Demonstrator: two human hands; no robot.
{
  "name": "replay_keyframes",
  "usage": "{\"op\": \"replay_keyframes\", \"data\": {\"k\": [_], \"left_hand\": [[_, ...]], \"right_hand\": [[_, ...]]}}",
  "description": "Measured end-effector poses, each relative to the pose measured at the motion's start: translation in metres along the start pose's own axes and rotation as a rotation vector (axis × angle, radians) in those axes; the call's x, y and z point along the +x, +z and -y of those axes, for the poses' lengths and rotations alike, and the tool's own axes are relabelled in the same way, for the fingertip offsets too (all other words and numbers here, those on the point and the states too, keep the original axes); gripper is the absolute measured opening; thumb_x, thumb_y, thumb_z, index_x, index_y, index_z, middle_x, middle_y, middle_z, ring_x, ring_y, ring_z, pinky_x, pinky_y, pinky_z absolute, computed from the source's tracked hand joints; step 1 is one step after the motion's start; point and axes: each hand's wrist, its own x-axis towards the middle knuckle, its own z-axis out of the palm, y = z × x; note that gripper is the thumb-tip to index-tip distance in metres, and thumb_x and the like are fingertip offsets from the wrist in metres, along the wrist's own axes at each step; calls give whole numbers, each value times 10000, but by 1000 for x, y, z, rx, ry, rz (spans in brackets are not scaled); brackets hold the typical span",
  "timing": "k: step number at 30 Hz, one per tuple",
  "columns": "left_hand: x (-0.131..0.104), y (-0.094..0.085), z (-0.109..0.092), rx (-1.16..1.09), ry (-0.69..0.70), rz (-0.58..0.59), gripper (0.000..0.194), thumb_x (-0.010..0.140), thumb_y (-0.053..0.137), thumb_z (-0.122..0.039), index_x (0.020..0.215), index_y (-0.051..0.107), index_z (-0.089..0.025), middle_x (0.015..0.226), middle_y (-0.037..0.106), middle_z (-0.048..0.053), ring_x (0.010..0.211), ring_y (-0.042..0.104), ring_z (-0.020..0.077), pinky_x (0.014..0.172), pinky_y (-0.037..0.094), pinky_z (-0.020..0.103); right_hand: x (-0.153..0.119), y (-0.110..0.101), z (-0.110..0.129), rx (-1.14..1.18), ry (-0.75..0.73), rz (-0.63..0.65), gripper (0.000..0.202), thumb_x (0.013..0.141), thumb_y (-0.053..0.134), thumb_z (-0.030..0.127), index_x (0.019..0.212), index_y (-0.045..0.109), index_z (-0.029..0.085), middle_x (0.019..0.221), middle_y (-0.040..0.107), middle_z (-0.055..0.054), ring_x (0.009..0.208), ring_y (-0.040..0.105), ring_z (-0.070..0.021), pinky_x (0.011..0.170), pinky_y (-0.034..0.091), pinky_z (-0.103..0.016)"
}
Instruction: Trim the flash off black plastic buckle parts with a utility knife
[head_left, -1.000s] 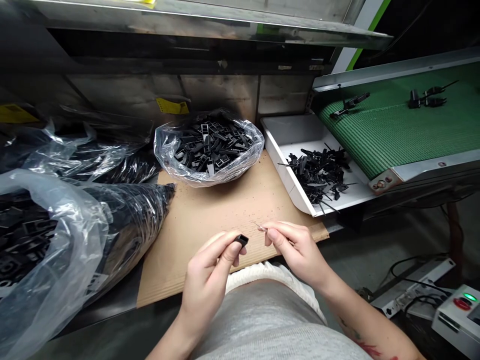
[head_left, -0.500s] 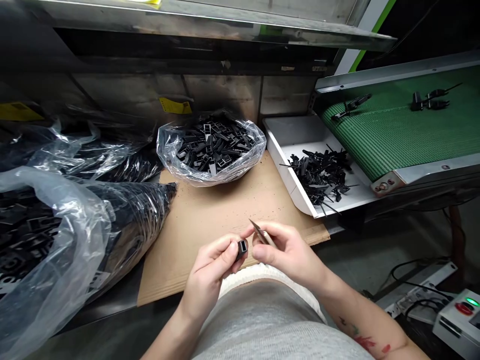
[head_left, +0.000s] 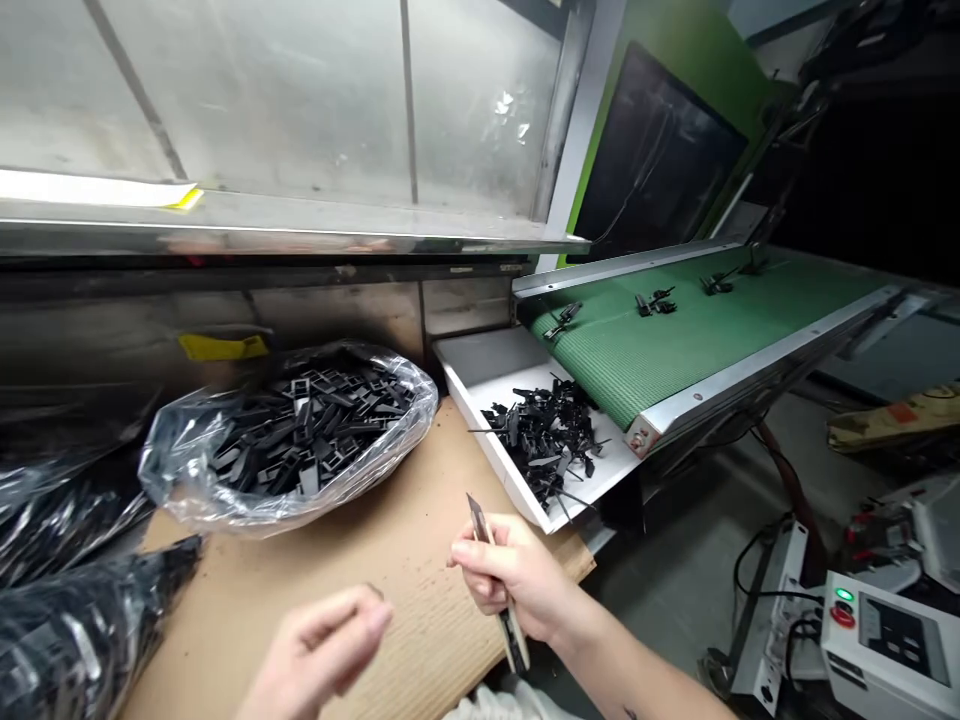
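Observation:
My right hand (head_left: 510, 570) is closed around a utility knife (head_left: 514, 645). Its blade points up and away from me, and the pale handle sticks out below the fist. Lower left, over the cardboard, my left hand (head_left: 322, 645) is closed with the thumb pressed to the curled index finger. It is slightly blurred, and whatever lies between those fingers cannot be made out. Beyond it sits a clear plastic bag (head_left: 390, 478) full of small black plastic parts (head_left: 315, 425). A white tray (head_left: 499, 465) beyond my right hand holds a heap of black pieces (head_left: 551, 430) with thin stems.
Cardboard (head_left: 420, 560) covers the bench. A green conveyor belt (head_left: 720, 330) carries several black pieces and ends over the tray. More bagged black parts (head_left: 75, 630) lie at the left. A control box (head_left: 885, 640) stands lower right, and a metal shelf (head_left: 337, 240) runs across the back.
My view has turned right and upward. The hands, earlier close together, are now apart. The black part between my left fingers no longer shows. The knife stays in my right hand.

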Motion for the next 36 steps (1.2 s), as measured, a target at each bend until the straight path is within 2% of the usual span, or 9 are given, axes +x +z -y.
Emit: {"op": "replay_keyframes", "data": {"k": [2, 5, 8, 11, 14, 18, 25, 31, 36], "left_hand": [[15, -1, -13, -23, 44, -64, 469, 686, 553, -528, 431, 369, -180, 421, 263, -54, 446, 199, 86, 440, 149, 248], [23, 8, -26, -81, 104, -37, 475, 776, 434, -522, 448, 386, -181, 394, 249, -58, 434, 189, 89, 430, 174, 241], [20, 21, -28, -45, 167, 13, 454, 801, 400, -528, 523, 445, -171, 413, 288, -66, 425, 206, 79, 428, 196, 228], [12, 30, -26, 56, 258, -58, 458, 830, 379, -495, 510, 420, -170, 441, 323, -59, 432, 256, 74, 439, 234, 219], [4, 33, -25, 142, 316, -136, 447, 856, 352, -439, 496, 391, -177, 449, 329, -57, 429, 285, 74, 426, 239, 217], [-4, 30, -26, 207, 367, -139, 406, 860, 359, -367, 499, 386, -184, 444, 337, -61, 414, 297, 72, 412, 245, 217], [-14, 24, -23, 219, 342, -176, 387, 849, 376, -355, 505, 412, -183, 445, 342, -63, 410, 293, 71, 394, 248, 210], [-17, 21, -27, 194, 360, -218, 393, 852, 376, -324, 485, 393, -181, 432, 349, -63, 399, 303, 63, 397, 259, 200], [-19, 19, -26, 207, 365, -230, 408, 859, 364, -318, 478, 398, -177, 420, 356, -63, 400, 310, 60, 407, 268, 193]], "right_hand": [[-11, -4, 15, -277, -96, -24, 194, 765, 590, 341, 777, 562, 149, 525, 454, 53, 418, 329, -40, 395, 224, -175], [-33, 1, 29, -789, -316, -94, 183, 856, 483, 295, 949, 597, 186, 817, 532, -19, 695, 482, -102, 609, 365, -222], [-49, 8, 30, -1017, -504, -92, 233, 900, 373, 209, 1010, 578, 196, 808, 521, -23, 710, 489, -114, 650, 374, -233], [-52, 13, 27, -1041, -597, -77, 226, 901, 351, 169, 976, 564, 172, 664, 486, 8, 595, 467, -97, 582, 363, -217], [-45, 18, 26, -1042, -608, -115, 211, 900, 383, 210, 774, 546, 165, 564, 431, 33, 516, 424, -84, 522, 324, -215], [-37, 26, 29, -1076, -632, -67, 270, 891, 406, 220, 629, 451, 174, 544, 391, 42, 494, 370, -74, 493, 278, -217], [-36, 34, 24, -1083, -597, 42, 254, 886, 426, 220, 643, 480, 165, 557, 416, 34, 516, 393, -79, 510, 297, -216], [-47, 39, 19, -989, -499, 279, 250, 873, 459, 210, 665, 582, 147, 561, 485, 22, 524, 443, -83, 521, 352, -204], [-50, 33, 17, -954, -664, 71, 195, 874, 473, 227, 950, 641, 162, 748, 612, -41, 694, 534, -135, 625, 411, -246]]}}
